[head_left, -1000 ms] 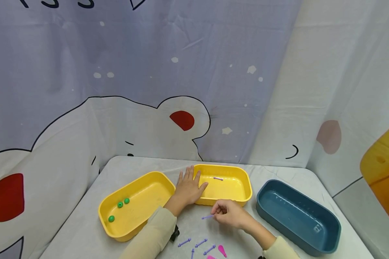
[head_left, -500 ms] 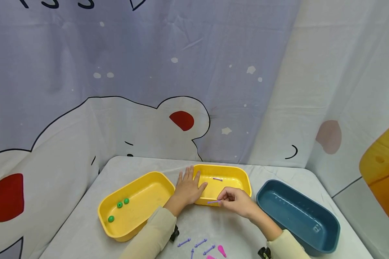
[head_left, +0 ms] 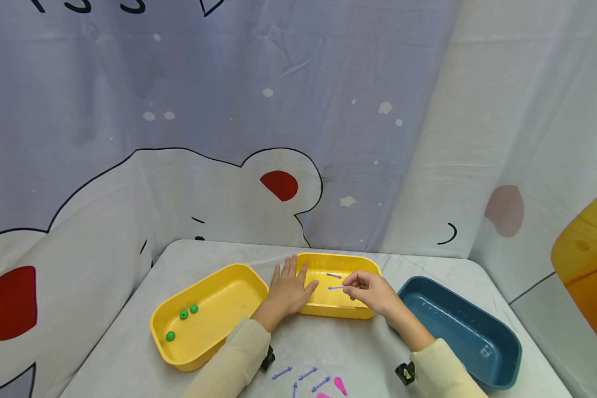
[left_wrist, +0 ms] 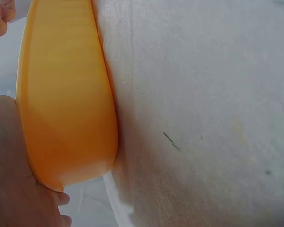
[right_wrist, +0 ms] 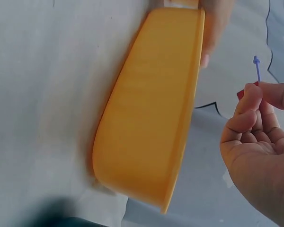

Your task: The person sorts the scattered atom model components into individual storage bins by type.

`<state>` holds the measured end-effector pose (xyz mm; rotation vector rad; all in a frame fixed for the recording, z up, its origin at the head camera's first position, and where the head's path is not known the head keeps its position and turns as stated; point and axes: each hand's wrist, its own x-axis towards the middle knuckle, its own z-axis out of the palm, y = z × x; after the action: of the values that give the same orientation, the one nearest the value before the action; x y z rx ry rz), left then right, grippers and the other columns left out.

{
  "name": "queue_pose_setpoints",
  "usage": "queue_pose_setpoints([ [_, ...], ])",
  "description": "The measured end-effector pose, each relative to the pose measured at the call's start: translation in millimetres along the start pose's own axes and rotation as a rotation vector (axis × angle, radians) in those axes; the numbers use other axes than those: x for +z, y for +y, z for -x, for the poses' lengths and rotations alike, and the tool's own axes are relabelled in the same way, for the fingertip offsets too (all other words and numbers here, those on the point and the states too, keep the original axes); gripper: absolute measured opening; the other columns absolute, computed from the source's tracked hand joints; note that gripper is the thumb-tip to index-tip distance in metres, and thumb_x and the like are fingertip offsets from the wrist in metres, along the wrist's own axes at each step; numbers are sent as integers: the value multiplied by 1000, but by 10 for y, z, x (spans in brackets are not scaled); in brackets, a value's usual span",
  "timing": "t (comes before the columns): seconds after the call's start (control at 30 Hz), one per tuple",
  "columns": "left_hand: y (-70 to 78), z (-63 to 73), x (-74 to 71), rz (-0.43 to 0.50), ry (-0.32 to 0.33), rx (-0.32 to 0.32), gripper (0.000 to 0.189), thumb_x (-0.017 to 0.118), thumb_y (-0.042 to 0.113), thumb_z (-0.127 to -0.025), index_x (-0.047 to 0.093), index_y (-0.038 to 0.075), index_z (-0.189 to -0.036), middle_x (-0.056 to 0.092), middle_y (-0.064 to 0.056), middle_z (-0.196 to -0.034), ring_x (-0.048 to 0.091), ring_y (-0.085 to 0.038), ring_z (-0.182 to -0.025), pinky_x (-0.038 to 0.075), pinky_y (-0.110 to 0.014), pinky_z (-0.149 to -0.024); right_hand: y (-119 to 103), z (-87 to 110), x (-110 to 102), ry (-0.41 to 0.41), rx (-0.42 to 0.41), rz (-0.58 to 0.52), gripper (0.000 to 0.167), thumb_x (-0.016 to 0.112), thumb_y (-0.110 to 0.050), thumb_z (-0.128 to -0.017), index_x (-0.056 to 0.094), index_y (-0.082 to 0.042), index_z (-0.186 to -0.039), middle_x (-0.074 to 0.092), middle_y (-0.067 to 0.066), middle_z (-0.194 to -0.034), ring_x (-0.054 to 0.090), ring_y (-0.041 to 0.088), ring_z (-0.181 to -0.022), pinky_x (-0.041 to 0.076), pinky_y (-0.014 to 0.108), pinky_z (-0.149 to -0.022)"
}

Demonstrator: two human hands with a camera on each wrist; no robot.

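R hand (head_left: 370, 290): I see thumb + index closed tight in a pinch, no gap btwn tips except what's held; other fingers curled twd palm.
Held stick (head_left: 335, 287): purple, one end in that pinch, knobbed free end pointing twd table's L edge. It's over the mid tray; my R wrist cam has it clear above the rim.
L hand (head_left: 288, 290): fingers spread, fairly straight, gripping nothing; rests on L end of mid tray, touching rim.
Mid tray (head_left: 323, 300): yellow, at center of table's far edge. One 2nd stick (head_left: 334, 275), purple too, lies on its floor, just beyond the held one.
L tray (head_left: 229, 298): yellow, set at a slant along table's L edge; 3 green beads (head_left: 194, 308) inside, twd its near end.
Blue tray (head_left: 457, 326): slanted along table's R edge; R forearm passes over its L rim in head view.
Loose sticks (head_left: 308, 373): 4 purple, on table btwn forearms, twd near edge.
Pink pcs (head_left: 340, 385): 2, beside those sticks; one cut off by frame, can't tell full shape.
Table (head_left: 373, 354): white cover; lilac + white curtain (head_left: 229, 83) behind far edge.
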<state>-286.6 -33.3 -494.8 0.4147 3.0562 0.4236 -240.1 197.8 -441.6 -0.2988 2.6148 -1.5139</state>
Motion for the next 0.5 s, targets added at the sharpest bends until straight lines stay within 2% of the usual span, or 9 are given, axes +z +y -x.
queue_pose_setpoints([
  [0.27,-2,8,-10,-5,4,15,75,27,63,-104,31,13,-160,10,-16,-169,6,-33,-157,4,-56,-124,49,-112,-67,50,51,-19,15,72,-17,-94,69,-6,-103,68,15,-92,63,33,-87,47,34,-76],
  [0.5,-4,11,-13,1,6,19,73,29,61,-105,30,13,-160,9,-16,-170,5,-33,-157,3,-56,-124,99,-254,-96,92,137,-36,15,70,-20,-95,70,-10,-105,69,14,-93,62,38,-96,47,42,-84],
])
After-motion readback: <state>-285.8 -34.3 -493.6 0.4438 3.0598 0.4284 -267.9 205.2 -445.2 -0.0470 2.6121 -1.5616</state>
